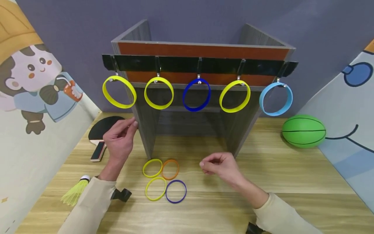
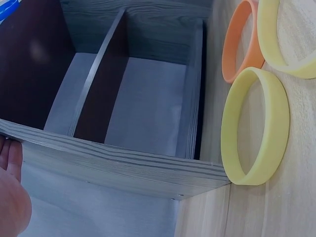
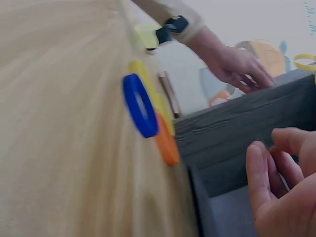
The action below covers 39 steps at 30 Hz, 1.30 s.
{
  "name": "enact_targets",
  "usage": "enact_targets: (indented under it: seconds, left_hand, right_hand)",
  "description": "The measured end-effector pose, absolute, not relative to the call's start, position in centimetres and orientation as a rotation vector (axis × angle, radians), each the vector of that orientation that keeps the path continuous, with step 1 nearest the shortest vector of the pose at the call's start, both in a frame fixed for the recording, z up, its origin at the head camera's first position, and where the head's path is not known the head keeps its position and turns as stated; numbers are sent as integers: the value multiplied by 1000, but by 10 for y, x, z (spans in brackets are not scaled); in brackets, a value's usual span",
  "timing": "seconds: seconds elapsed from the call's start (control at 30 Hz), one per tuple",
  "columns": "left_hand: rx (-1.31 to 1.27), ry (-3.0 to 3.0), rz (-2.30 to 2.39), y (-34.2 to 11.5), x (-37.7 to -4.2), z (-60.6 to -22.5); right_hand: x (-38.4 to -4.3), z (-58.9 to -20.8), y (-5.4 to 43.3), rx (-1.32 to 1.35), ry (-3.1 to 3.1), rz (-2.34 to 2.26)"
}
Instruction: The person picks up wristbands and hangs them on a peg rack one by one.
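Note:
My left hand (image 1: 119,138) is at the left side panel of a grey wooden shelf unit (image 1: 147,123); its fingertips appear to touch the panel's outer face. My right hand (image 1: 220,167) hovers before the unit's right side, fingers loosely bent, with nothing between them. On the table between the hands lie two yellow wristbands (image 1: 146,188), an orange wristband (image 1: 178,169) and a dark blue wristband (image 1: 185,191). Above, a black bar (image 1: 178,65) carries hooks with several hanging wristbands: yellow ones (image 1: 135,96), a dark blue one (image 1: 209,94) and a light blue one (image 1: 290,97).
A table tennis paddle (image 1: 100,130) lies left of the unit. Closer to me, a yellow shuttlecock (image 1: 74,191) rests beside my left sleeve. A small green ball (image 1: 304,131) sits at the right by the wall. Cartoon-printed walls flank the wooden table (image 1: 216,211).

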<state>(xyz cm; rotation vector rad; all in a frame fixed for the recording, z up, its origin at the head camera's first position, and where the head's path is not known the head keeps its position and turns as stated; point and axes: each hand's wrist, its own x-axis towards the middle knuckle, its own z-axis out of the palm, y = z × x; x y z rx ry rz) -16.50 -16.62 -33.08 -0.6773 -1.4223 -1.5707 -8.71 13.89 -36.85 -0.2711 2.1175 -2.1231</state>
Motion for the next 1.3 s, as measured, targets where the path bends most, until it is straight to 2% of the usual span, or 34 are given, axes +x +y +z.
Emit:
enact_targets:
  seconds: [0.23, 0.6, 0.87, 1.3]
  left_hand:
    - [-660, -1422, -1554, -172, -178, -345]
    - [-679, -1411, -1575, -168, -165, -333]
    - [-684, -1411, -1559, -174, -178, -344]
    - [-696, -1406, -1581, -167, -165, -329]
  right_hand:
    - [-81, -389, 121, -324, 2107, -1958]
    - [-71, -421, 98, -460, 2252, -1800]
    - [-73, -421, 92, -543, 2452, -1641]
    - [-75, -420, 86, -481, 2497, -1554]
